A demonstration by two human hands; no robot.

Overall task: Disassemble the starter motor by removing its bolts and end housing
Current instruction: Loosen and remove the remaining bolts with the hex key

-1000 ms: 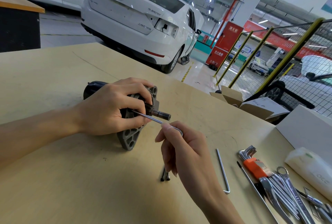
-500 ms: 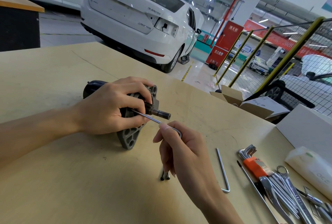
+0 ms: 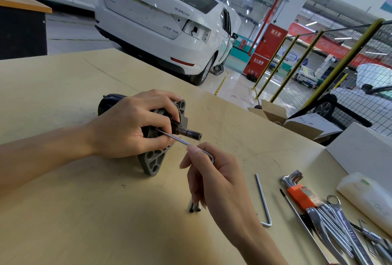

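Head view is showing the right hand [image 3: 214, 179] pinching a thin, smooth steel L-shaped hex key [image 3: 182, 140]; it is risking slipping out and rounding the bolt. The left hand [image 3: 131, 124] is gripping the ribbed grey cast-metal starter motor [image 3: 156, 158], lying on the pale plywood surface [image 3: 63, 222].

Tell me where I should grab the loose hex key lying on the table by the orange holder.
Take the loose hex key by its long straight shank, pinching from above across its width. It lies flat on the table with bare wood on both sides, so fingers fit there; the short bent end nearest you is too stubby to hold well.
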